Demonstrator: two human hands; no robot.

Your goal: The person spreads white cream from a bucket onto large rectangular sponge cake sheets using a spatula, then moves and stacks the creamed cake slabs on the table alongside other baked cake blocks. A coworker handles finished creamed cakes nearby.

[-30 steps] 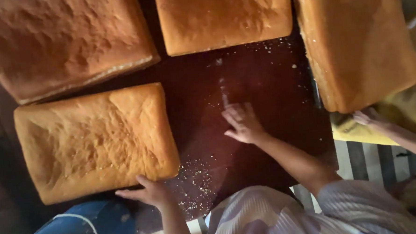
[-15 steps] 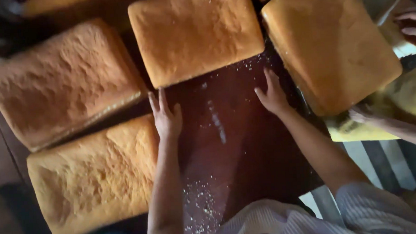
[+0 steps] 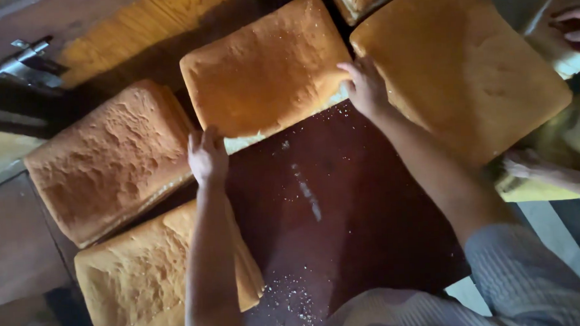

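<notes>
Both hands are on the middle golden-brown rectangular sponge slab (image 3: 266, 69), which lies at the far edge of the dark reddish-brown wooden table (image 3: 345, 226). The left hand (image 3: 206, 157) cups its near left corner, fingers curled over the edge; the right hand (image 3: 365, 88) grips the near right corner the same way. The slab sits flat, not lifted. Four other baked slabs ring the bare, crumb-dusted centre: a pitted, rough-crusted one at the left (image 3: 107, 161), a paler one nearest (image 3: 145, 280), a smooth broad one at the right (image 3: 459, 71). Each looks soft, thick and square-edged, with a pale crumb showing along the sides. Another person's hand (image 3: 574, 27) shows at the far right.
</notes>
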